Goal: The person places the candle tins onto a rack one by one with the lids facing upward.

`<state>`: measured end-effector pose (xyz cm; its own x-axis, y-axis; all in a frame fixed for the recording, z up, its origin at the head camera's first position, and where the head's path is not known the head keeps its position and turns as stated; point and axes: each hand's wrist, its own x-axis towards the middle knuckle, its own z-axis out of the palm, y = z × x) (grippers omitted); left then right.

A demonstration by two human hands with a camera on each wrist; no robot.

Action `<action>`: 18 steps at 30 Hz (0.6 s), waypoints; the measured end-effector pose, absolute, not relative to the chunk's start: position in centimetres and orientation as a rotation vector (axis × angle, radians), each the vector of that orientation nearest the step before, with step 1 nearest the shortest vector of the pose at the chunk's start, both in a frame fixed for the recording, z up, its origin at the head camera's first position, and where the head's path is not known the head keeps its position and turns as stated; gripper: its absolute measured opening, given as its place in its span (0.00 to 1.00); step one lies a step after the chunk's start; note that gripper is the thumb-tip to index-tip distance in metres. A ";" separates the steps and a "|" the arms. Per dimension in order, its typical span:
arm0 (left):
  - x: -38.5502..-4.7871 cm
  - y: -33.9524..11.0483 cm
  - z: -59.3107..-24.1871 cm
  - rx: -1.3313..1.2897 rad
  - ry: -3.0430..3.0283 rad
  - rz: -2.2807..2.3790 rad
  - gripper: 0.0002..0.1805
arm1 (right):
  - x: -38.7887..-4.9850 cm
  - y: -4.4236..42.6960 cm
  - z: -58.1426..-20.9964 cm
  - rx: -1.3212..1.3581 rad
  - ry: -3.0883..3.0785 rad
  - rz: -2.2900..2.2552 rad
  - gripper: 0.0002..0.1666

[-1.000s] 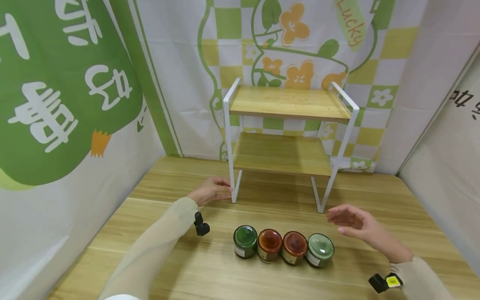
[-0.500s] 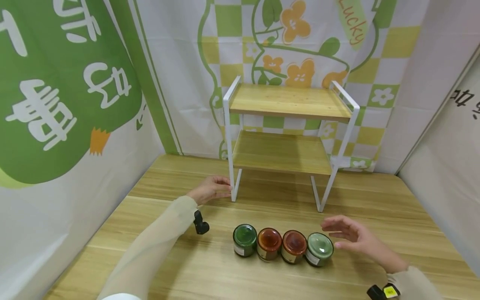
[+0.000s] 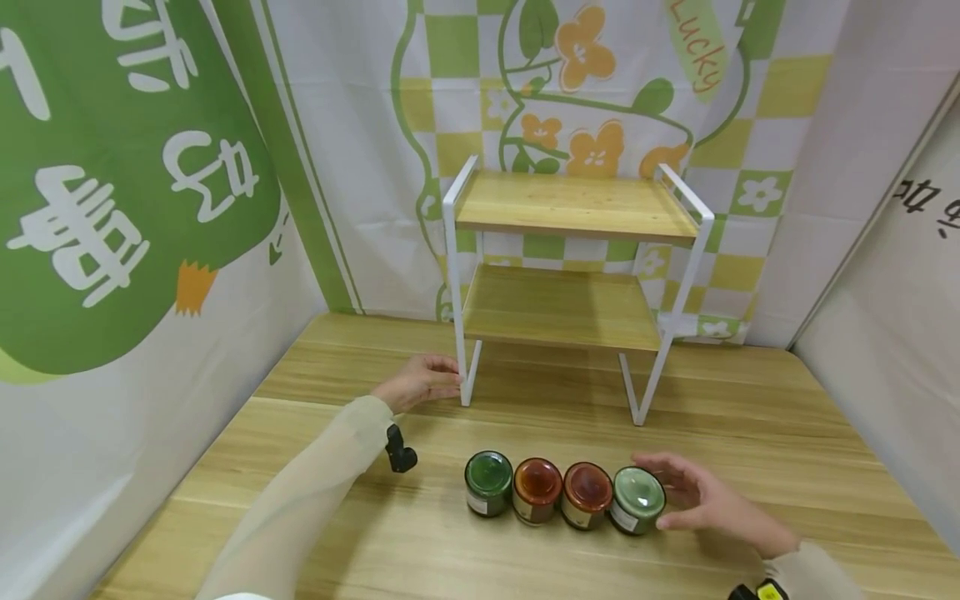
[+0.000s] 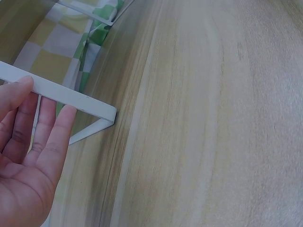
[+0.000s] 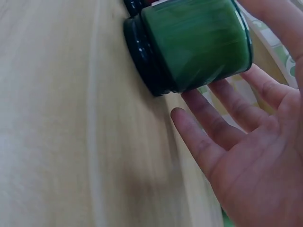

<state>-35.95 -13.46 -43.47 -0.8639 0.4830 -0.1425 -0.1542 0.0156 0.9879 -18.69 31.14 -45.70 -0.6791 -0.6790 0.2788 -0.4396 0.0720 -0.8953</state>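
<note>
While the left hand [image 3: 420, 383] pinches one rack leg [image 4: 90, 104], the right hand [image 3: 712, 502] — spread — flanks four jars [image 3: 588, 488].

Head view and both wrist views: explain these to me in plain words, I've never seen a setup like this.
There is no machine here, just a person's bare left hand and right hand. The head view comes from a camera worn on the head, looking forward and down; each wrist view comes from a camera worn on that wrist, showing that hand's work.

On the wooden table stand a two-tier shelf and a row of jars: dark green jar, amber jar, reddish-brown jar and light green jar.

The left hand pinches a white leg of the shelf, near its foot. The right hand is spread beside the light green jar; whether it touches is hard to tell.
</note>
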 end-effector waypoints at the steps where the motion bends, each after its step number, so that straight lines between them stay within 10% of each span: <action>1: -36.0 -13.5 -43.5 0.334 1.852 1.902 0.06 | -18.7 31.1 -45.8 -1.137 2.130 -1.654 0.40; 18: -36.1 -13.5 -43.5 0.343 1.829 1.905 0.06 | -19.1 30.7 -46.8 -1.136 2.012 -1.676 0.40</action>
<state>-36.08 -13.54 -43.55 -0.8565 0.4962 -0.1424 -0.1626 0.0025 0.9867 -19.08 30.71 -46.76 -0.6488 -0.7157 0.2586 -0.3835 0.0140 -0.9234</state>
